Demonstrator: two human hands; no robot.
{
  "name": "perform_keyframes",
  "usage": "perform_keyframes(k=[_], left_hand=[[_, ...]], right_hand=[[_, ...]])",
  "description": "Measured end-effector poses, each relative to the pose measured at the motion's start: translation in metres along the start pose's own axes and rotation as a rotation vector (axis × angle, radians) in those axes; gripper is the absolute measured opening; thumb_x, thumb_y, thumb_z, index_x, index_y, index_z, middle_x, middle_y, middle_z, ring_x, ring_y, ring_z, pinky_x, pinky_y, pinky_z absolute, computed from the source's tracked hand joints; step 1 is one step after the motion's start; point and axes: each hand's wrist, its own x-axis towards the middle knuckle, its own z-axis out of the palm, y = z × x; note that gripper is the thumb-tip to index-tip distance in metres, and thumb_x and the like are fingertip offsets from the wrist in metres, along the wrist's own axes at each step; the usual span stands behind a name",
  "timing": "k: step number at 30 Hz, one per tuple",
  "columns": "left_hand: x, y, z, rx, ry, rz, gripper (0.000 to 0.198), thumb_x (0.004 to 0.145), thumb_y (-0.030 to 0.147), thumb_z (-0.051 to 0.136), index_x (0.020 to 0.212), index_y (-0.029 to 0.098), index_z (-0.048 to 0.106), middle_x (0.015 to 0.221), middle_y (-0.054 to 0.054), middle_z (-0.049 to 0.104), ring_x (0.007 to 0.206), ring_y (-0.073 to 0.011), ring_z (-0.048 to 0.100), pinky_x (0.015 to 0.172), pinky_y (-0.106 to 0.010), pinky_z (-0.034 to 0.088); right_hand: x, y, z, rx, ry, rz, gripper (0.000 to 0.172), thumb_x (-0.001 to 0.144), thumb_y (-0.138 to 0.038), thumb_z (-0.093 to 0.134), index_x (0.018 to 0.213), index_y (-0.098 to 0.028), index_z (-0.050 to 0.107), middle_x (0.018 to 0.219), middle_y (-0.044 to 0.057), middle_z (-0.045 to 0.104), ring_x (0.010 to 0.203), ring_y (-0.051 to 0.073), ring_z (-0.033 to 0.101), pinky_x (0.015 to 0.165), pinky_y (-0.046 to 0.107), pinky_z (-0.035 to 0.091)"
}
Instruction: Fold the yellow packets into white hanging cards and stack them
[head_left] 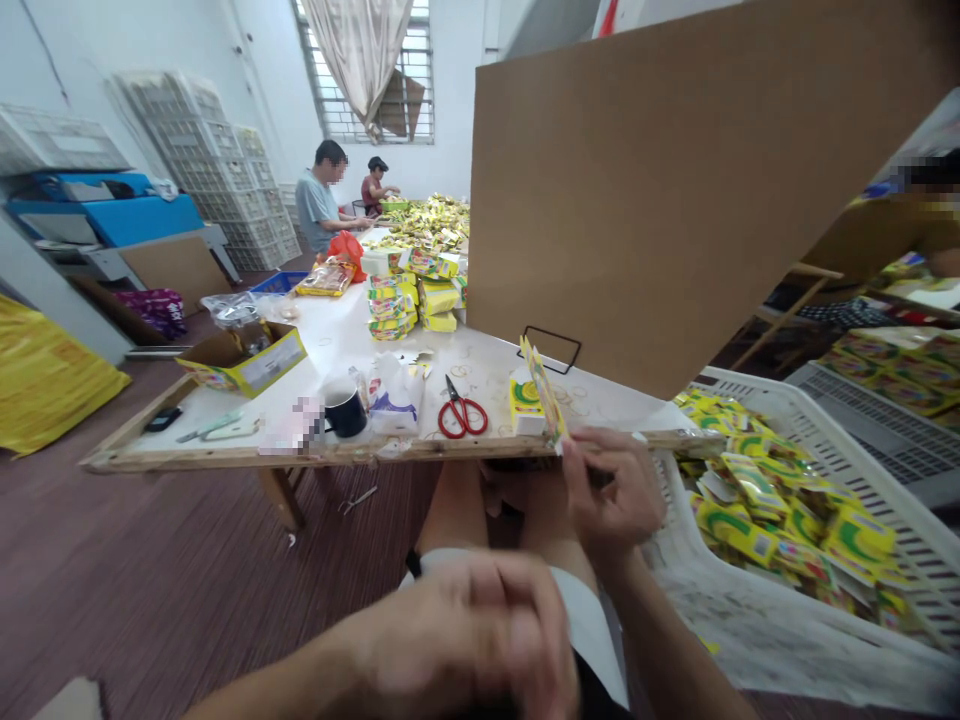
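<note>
My right hand (611, 490) is at the table's front edge, fingers pinched on a flat yellow packet (544, 392) that stands on edge and tilts up to the left. A small yellow and white box (524, 408) sits just left of that packet. My left hand (480, 635) is low and close to the camera, blurred, with fingers curled; nothing shows in it. Red-handled scissors (462, 413) lie on the table left of the box.
A big brown cardboard sheet (675, 180) stands on the table at right. A white plastic crate (795, 450) at right holds several yellow packets (780, 510). A dark mug (346, 410), an open carton (244, 362) and packet stacks (409, 290) sit on the table (247, 455). Two people work at the far end.
</note>
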Motion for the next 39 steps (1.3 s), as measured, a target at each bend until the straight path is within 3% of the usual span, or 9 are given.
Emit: perform_keyframes(k=[3, 7, 11, 18, 21, 24, 29, 35, 39], left_hand=[[0.012, -0.003, -0.027, -0.174, 0.452, 0.236, 0.034, 0.079, 0.042, 0.062, 0.107, 0.022, 0.062, 0.109, -0.009, 0.066, 0.099, -0.0216, 0.061, 0.086, -0.034, 0.047], [0.012, -0.019, -0.053, -0.286, 0.628, 0.288, 0.044, 0.082, 0.042, 0.060, 0.116, 0.013, 0.058, 0.115, -0.016, 0.064, 0.109, -0.0268, 0.058, 0.099, -0.041, 0.039], [0.008, -0.028, -0.063, -0.316, 0.592, 0.377, 0.053, 0.081, 0.047, 0.060, 0.122, 0.014, 0.056, 0.116, -0.015, 0.065, 0.113, -0.0290, 0.056, 0.101, -0.044, 0.038], [0.010, -0.036, -0.075, -0.239, 0.474, 0.379, 0.049, 0.074, 0.050, 0.066, 0.109, 0.014, 0.067, 0.116, -0.015, 0.065, 0.110, -0.0300, 0.058, 0.095, -0.041, 0.045], [0.010, -0.040, -0.080, -0.188, 0.461, 0.343, 0.047, 0.070, 0.048, 0.071, 0.103, 0.015, 0.070, 0.108, -0.014, 0.069, 0.102, -0.0288, 0.062, 0.089, -0.038, 0.048], [0.011, -0.044, -0.082, -0.138, 0.452, 0.309, 0.042, 0.071, 0.042, 0.072, 0.103, 0.016, 0.069, 0.101, -0.012, 0.071, 0.096, -0.0273, 0.065, 0.085, -0.037, 0.049], [0.014, -0.048, -0.086, -0.104, 0.506, 0.305, 0.033, 0.079, 0.032, 0.067, 0.107, 0.015, 0.067, 0.095, -0.009, 0.072, 0.090, -0.0240, 0.066, 0.083, -0.035, 0.050], [0.019, -0.052, -0.092, -0.013, 0.622, 0.290, 0.030, 0.079, 0.035, 0.065, 0.099, 0.013, 0.066, 0.091, -0.008, 0.072, 0.086, -0.0235, 0.067, 0.079, -0.034, 0.051], [0.018, -0.046, -0.087, 0.161, 0.647, 0.304, 0.042, 0.078, 0.032, 0.067, 0.114, 0.015, 0.053, 0.100, -0.011, 0.070, 0.093, -0.0258, 0.066, 0.079, -0.035, 0.051]], right_hand=[[-0.022, -0.043, -0.012, 0.226, -0.219, -0.138, 0.022, 0.074, -0.006, 0.065, 0.077, -0.024, 0.053, 0.093, 0.004, 0.070, 0.089, 0.021, 0.065, 0.075, 0.038, 0.052], [-0.049, -0.071, -0.003, 0.477, -0.529, -0.270, 0.020, 0.077, -0.006, 0.063, 0.086, -0.021, 0.056, 0.090, 0.004, 0.072, 0.085, 0.017, 0.067, 0.072, 0.031, 0.054], [-0.061, -0.072, 0.006, 0.542, -0.554, -0.215, 0.015, 0.080, -0.008, 0.060, 0.087, -0.021, 0.058, 0.088, 0.005, 0.072, 0.084, 0.017, 0.067, 0.074, 0.032, 0.055], [-0.066, -0.069, -0.001, 0.607, -0.489, -0.033, 0.018, 0.079, -0.007, 0.060, 0.089, -0.021, 0.058, 0.090, 0.006, 0.070, 0.083, 0.017, 0.066, 0.074, 0.032, 0.055], [-0.068, -0.063, 0.002, 0.556, -0.469, 0.218, 0.015, 0.081, -0.017, 0.059, 0.096, -0.020, 0.061, 0.101, 0.010, 0.066, 0.096, 0.021, 0.062, 0.083, 0.038, 0.052], [-0.068, -0.057, 0.012, 0.490, -0.500, 0.569, 0.030, 0.083, -0.028, 0.060, 0.111, -0.018, 0.060, 0.112, 0.012, 0.062, 0.103, 0.024, 0.059, 0.088, 0.040, 0.049], [-0.064, -0.056, 0.024, 0.672, -0.675, 0.911, 0.037, 0.081, -0.041, 0.062, 0.107, -0.015, 0.063, 0.098, 0.009, 0.068, 0.089, 0.022, 0.063, 0.079, 0.033, 0.053], [-0.068, -0.055, 0.027, 0.568, -0.604, 0.938, 0.027, 0.078, -0.041, 0.064, 0.074, -0.014, 0.061, 0.072, 0.004, 0.063, 0.067, 0.016, 0.057, 0.063, 0.028, 0.050], [-0.070, -0.050, 0.028, 0.535, -0.563, 0.892, 0.022, 0.080, -0.038, 0.062, 0.082, -0.016, 0.060, 0.076, 0.004, 0.064, 0.069, 0.016, 0.058, 0.063, 0.027, 0.050]])
